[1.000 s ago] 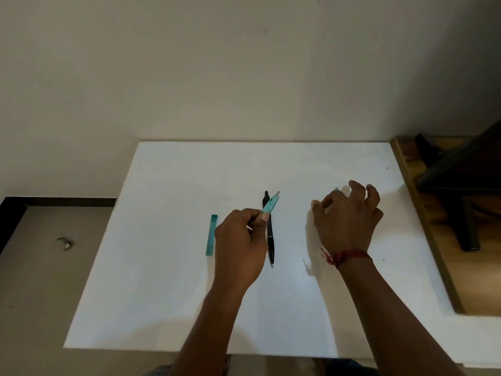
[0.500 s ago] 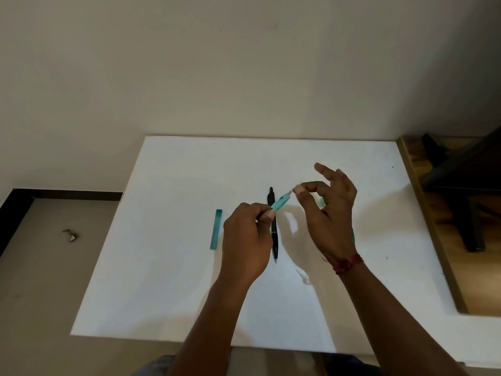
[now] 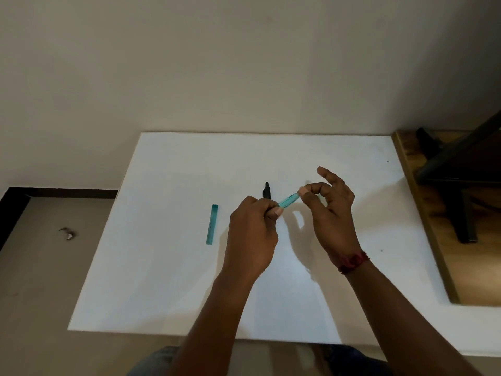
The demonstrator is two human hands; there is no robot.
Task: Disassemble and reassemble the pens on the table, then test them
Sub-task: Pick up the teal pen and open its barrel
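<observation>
My left hand (image 3: pixel 252 237) grips the lower end of a translucent teal pen barrel (image 3: pixel 288 200) above the middle of the white table (image 3: pixel 168 267). My right hand (image 3: pixel 332 210) pinches the barrel's upper end between thumb and forefinger, its other fingers spread. A black pen (image 3: pixel 266 190) lies on the table behind my left hand, mostly hidden by it. A teal pen cap (image 3: pixel 212 224) lies flat on the table to the left of my left hand.
A beige wall stands right behind the table. At the right a wooden floor (image 3: pixel 444 240) holds dark furniture legs (image 3: pixel 461 213). Left of the table is a grey floor with a small bit of debris (image 3: pixel 67 233).
My right hand rose from the table on the right and came in to pinch the tip of the teal barrel. My left hand lifted the barrel slightly toward it.
</observation>
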